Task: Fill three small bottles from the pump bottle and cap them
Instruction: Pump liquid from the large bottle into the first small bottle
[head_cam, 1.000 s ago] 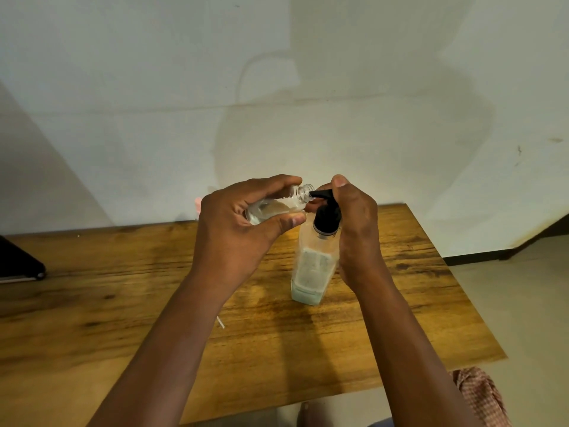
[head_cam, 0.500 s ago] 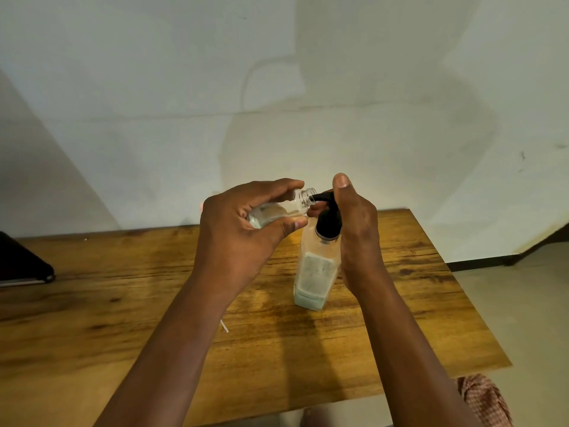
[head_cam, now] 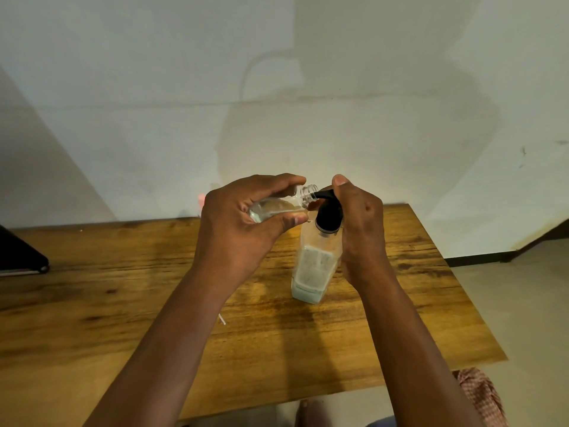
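The left hand (head_cam: 237, 229) grasps a small clear bottle (head_cam: 278, 206), its fingers (head_cam: 271, 184) curled over the top side and the thumb pressed along the underside, so the bottle lies tilted nearly on its side with the open threaded neck pointing right. A little clear liquid pools along the bottle's lower wall. The neck meets the black spout of the pump bottle (head_cam: 314, 269), tip and mouth touching or just inside one another; which of the 2 cannot be told. The right hand (head_cam: 361, 229) is wrapped around the pump bottle's upper part from the right, fingers curled behind it and mostly hidden, while the thumb reaches up and rests on top of the black pump head (head_cam: 328, 215). The pump bottle stands upright on the wooden table (head_cam: 123, 303), right of centre, its frosted body showing a pale label and a low layer of whitish liquid at the base. A short white sliver (head_cam: 222, 319) lies on the table beside the left forearm. A dark flat object (head_cam: 18, 257) sits at the table's left edge, cut off by the frame. Behind the left hand, a small pinkish thing (head_cam: 201, 199) peeks out, too hidden to identify. Checked cloth (head_cam: 480, 396) shows at the lower right, below the table edge.
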